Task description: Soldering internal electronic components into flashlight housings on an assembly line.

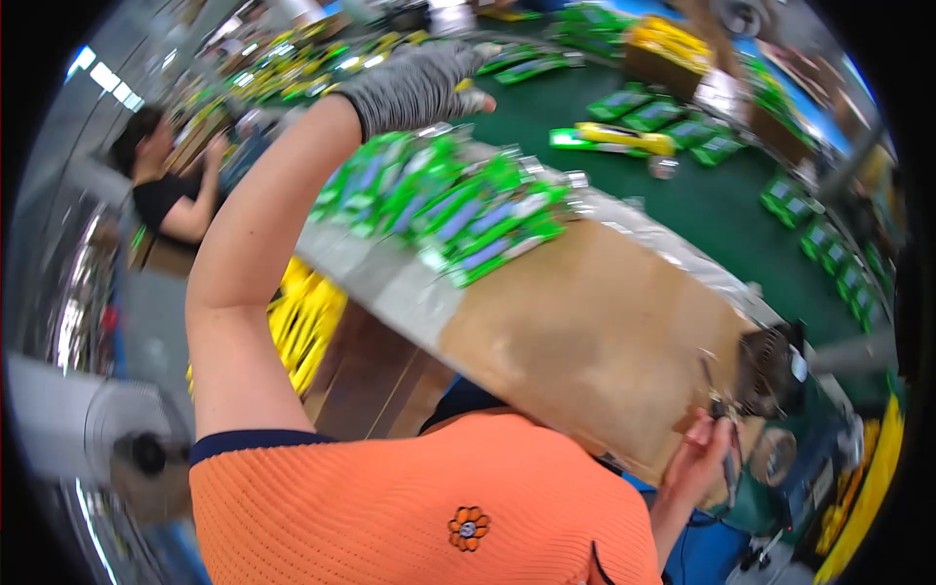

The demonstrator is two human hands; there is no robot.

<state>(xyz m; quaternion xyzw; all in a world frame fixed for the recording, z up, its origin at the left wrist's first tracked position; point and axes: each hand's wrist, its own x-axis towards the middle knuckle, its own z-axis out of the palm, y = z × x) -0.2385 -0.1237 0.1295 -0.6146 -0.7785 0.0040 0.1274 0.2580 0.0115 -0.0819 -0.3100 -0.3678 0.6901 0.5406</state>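
Observation:
My left hand [419, 88], in a grey fingerless glove with bare fingertips, is stretched out over the near edge of the green conveyor belt [526, 122]. Its fingers are apart and I see nothing held in it. Just below it, a row of green packages [448, 200] lies overlapping on the workbench. At the bench's right end, my right hand [702, 444] is closed around a slim dark tool [720, 405] with a thin tip; blur hides its exact kind. A dark stand or holder [770, 370] is right beside that tool.
Brown board [595, 331] covers the bench's middle. A yellow-and-green item [614, 139] and several green packs [653, 112] lie on the belt. Yellow pieces [307, 322] fill a space below the bench at left. A person [166, 180] works at far left, near a fan [146, 453].

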